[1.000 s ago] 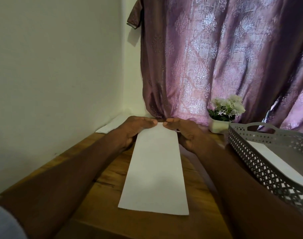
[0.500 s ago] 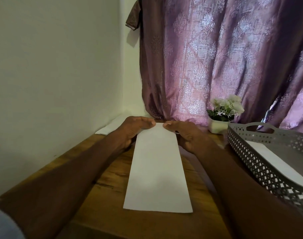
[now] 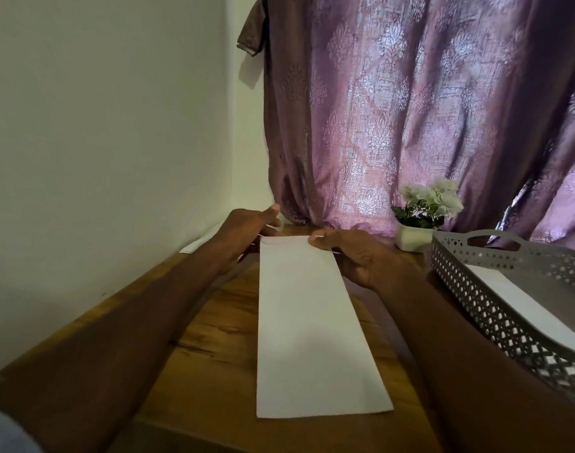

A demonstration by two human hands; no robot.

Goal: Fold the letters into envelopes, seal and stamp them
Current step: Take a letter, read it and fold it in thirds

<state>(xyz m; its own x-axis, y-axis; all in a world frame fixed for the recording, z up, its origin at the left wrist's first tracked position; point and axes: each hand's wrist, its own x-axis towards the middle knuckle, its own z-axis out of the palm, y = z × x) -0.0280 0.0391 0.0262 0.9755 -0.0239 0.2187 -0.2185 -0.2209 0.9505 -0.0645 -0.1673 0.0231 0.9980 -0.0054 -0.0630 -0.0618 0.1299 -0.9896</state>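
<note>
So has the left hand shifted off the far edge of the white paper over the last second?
Yes. The left hand has drawn back leftward, toward the wall, opening a gap from the right hand, which stays on the white paper by the flower pot.

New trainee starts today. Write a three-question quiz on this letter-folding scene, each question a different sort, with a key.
1. True or false: the right hand touches the far end of the white paper.
2. Which sits nearest the grey perforated tray? A) the potted flowers B) the left hand C) the sheet by the wall
3. Fill in: the white paper lies lengthwise on the wooden ____.

Key: 1 true; 2 A; 3 table.
</note>
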